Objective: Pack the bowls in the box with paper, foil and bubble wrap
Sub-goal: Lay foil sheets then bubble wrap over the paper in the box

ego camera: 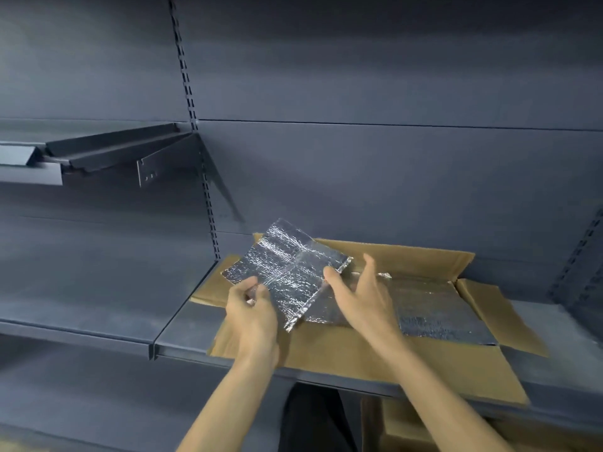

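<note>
Open cardboard box (375,350) on grey metal shelf (182,327), store racking.
L hand (251,308) pinches foil sheet (287,272) corner; R hand (362,295) open, thumb on its edge.

Dark grey metal shelf (182,324), slotted upright (208,203), tilted shelf bracket (114,151)

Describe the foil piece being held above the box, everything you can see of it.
The foil piece is a silvery, crinkled, padded-looking sheet with fold creases, held tilted above the open cardboard box. The left hand pinches its lower left edge; the right hand, fingers spread, touches its right side. More foil lies inside the box.
</note>
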